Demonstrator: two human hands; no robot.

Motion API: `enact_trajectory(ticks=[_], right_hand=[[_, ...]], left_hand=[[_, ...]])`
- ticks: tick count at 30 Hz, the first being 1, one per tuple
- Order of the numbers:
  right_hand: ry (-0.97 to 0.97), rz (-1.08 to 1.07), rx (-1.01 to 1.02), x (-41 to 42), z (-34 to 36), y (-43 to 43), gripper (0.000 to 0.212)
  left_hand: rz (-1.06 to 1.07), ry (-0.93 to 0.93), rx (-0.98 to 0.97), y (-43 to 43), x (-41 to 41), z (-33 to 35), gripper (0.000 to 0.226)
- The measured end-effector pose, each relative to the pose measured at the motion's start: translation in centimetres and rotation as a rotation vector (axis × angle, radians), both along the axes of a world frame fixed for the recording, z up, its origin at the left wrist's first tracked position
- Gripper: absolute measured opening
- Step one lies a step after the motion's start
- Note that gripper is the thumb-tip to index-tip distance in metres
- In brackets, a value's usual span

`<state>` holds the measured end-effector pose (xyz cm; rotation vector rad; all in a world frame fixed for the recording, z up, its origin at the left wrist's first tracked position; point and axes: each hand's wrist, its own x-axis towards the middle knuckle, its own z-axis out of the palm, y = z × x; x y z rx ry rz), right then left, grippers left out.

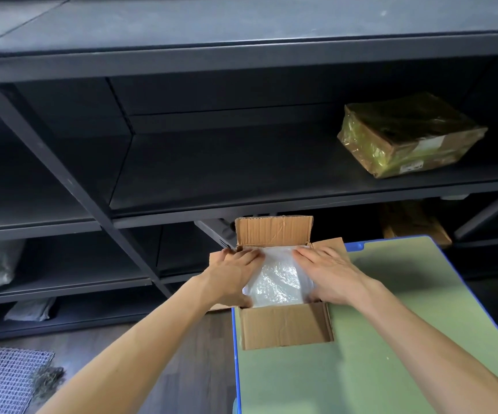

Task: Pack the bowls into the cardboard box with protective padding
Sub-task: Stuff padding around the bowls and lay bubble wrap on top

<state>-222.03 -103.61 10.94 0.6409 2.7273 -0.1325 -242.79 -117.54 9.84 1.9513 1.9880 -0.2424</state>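
Two bare forearms reach in from 6 o'clock toward the centre. At 8 o'clock a woven mat [2, 377] lies on the dark wood floor [182, 354].

Just left of centre, the left hand [235, 273] lies palm down on clear plastic padding [277, 279], fingers straight and together. Its grip is flat and holds nothing.

The padding fills the open cardboard box [283, 327] at centre and hides whatever lies beneath. One flap stands upright at 12 o'clock and one folds out toward 6 o'clock.

The right hand [328, 273] mirrors the left, pressing flat with the same open grip.

The box sits at the far left corner of a green, blue-rimmed table [391, 339], its left flap past the edge. The tabletop stretches toward 4 o'clock.

Dark shelving [241, 174] stands just behind the box. At 2 o'clock, well apart, a plastic-wrapped parcel [409, 135] rests on a shelf.
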Motion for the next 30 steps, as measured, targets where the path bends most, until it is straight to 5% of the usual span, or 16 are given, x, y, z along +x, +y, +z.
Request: enact_trajectory(ticks=[8, 15, 21, 26, 30], right_hand=[[0.085, 0.001, -0.052, 2.1, 0.3, 0.2, 0.089], [0.325, -0.016, -0.032, 3.8, 2.2, 0.3, 0.053], [0.463, -0.080, 0.038, 5.1, 3.1, -0.1, 0.040], [0.421, -0.288, 0.010, 5.4, 2.6, -0.4, 0.032], [0.505, -0.209, -0.022, 4.9, 2.5, -1.1, 0.031]], left_hand=[[0.046, -0.029, -0.051, -0.8, -0.1, 1.2, 0.097], [0.199, -0.066, 0.353, -2.3, 2.0, 2.7, 0.054], [0.542, -0.178, 0.468, -5.0, 3.0, 2.6, 0.038], [0.851, -0.302, 0.182, -6.7, 3.0, 1.8, 0.074], [0.713, -0.297, 0.424, -6.0, 4.5, 2.1, 0.046]])
